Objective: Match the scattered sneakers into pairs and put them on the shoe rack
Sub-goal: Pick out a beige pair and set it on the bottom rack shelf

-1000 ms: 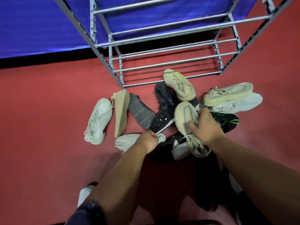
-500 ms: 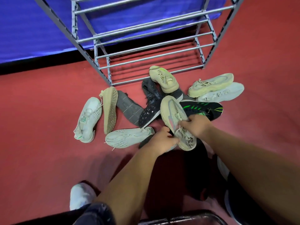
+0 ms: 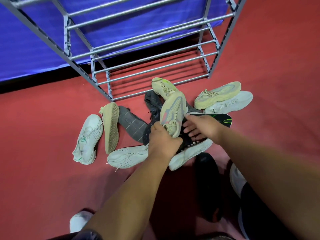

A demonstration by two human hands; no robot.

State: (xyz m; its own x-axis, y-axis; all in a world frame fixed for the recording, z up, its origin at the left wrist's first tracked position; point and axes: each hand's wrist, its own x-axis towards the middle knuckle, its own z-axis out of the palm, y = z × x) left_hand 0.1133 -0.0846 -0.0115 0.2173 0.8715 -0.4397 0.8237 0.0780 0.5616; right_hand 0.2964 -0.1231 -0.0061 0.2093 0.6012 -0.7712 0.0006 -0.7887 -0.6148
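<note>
Several sneakers lie in a heap on the red floor before the grey metal shoe rack (image 3: 152, 66), whose bars hold nothing. My left hand (image 3: 162, 141) grips the heel end of a beige sneaker with a grey-pink stripe (image 3: 173, 111), lifted over the heap with its toe toward the rack. My right hand (image 3: 200, 127) lies with spread fingers on a black knit sneaker with a white sole (image 3: 190, 151). A beige sneaker with neon green (image 3: 162, 86) rests by the rack's lowest bar. A chunky beige sneaker (image 3: 218, 95) and a white one (image 3: 228, 104) lie at the right.
At the left lie a white sneaker (image 3: 88, 137), a beige one sole-up (image 3: 111, 125), a dark grey sole (image 3: 133, 126) and another white sneaker (image 3: 128, 156). A black sole with green lines (image 3: 221, 118) sits at the right. Blue cloth (image 3: 34, 40) hangs behind the rack.
The striped beige sneaker passed from my right hand to my left and rose toward the rack. My right hand let go and now lies on the black sneaker.
</note>
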